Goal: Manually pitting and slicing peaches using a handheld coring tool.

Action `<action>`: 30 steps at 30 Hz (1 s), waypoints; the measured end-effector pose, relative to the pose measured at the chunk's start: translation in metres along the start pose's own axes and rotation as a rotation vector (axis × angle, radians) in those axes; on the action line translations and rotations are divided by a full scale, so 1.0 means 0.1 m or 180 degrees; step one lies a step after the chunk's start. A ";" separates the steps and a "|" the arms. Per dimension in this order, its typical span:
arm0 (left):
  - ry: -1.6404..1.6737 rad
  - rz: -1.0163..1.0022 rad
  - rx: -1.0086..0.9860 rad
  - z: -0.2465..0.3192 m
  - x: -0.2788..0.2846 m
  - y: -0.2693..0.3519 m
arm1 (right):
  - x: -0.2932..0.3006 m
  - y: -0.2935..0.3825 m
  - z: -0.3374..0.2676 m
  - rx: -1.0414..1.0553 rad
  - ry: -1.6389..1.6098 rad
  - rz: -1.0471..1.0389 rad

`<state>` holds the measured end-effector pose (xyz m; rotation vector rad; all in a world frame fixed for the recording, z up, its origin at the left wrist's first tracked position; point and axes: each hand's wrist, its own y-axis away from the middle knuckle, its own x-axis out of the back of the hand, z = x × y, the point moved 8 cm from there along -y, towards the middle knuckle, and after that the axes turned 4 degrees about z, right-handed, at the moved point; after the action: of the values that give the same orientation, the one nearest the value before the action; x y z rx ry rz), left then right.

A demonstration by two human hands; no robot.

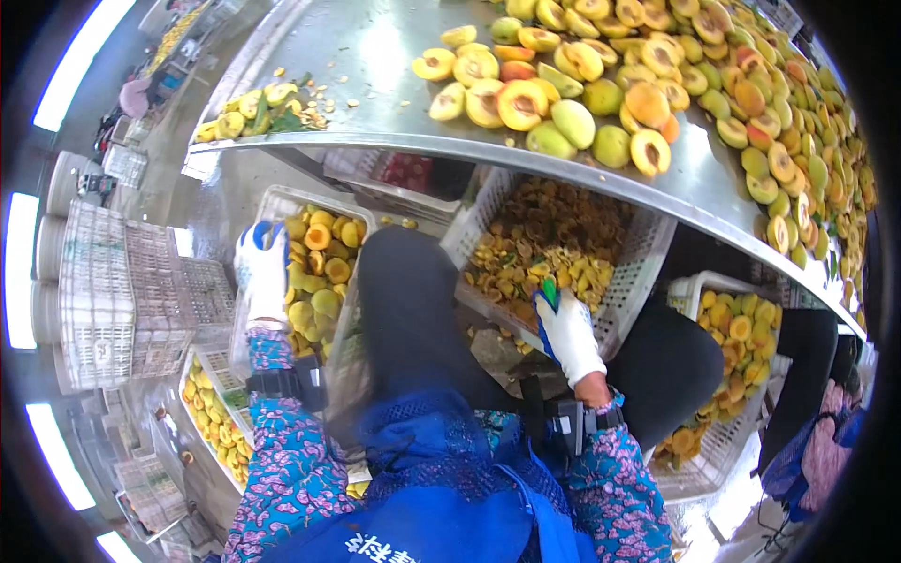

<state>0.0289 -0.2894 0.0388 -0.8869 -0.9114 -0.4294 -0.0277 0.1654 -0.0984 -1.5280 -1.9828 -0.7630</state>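
Observation:
My left hand (pixel 263 271), in a white glove with blue coating, is at the left rim of a plastic crate (pixel 362 214) filled with yellow peach halves (pixel 318 238). Its fingertips point away from me, and whether they grip anything is hidden. In my right hand (pixel 571 334), gloved alike, is a small tool with a green part (pixel 550 294) showing above the fist; its working end cannot be made out. That hand is over the near side of a perforated white crate (pixel 644 264), which holds peach pits and scraps (pixel 538 243).
A metal table (pixel 338 77) spans the far side, bearing many cut peaches (pixel 633 84) and a small pile of scraps with leaves (pixel 264 112). Another crate of peach halves (pixel 739 331) stands right of my knee. Stacked crates (pixel 127 295) rise at left. A person's dark-clad leg (pixel 802 380) shows at far right.

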 end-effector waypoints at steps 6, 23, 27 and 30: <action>0.1767 -0.1251 -0.0318 1.99 -0.51 -0.27 | -0.01 0.08 -0.06 0.0068 -0.0441 0.0154; 0.5680 -0.3742 0.1047 2.75 -0.76 0.52 | 0.33 -0.03 -0.45 -0.1375 -0.3279 0.0027; 0.5741 -0.4012 0.1534 2.73 -0.76 1.21 | 0.45 -0.11 -0.85 -0.0980 -0.3418 0.0193; 0.5774 -0.4012 0.1761 2.70 -0.74 1.46 | 0.49 -0.05 -0.88 -0.0882 -0.3329 0.0524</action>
<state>-0.0514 0.0120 -0.0095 0.8190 0.3195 -1.5631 -0.0389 0.1361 -0.0027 -2.5683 -2.4232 -0.1302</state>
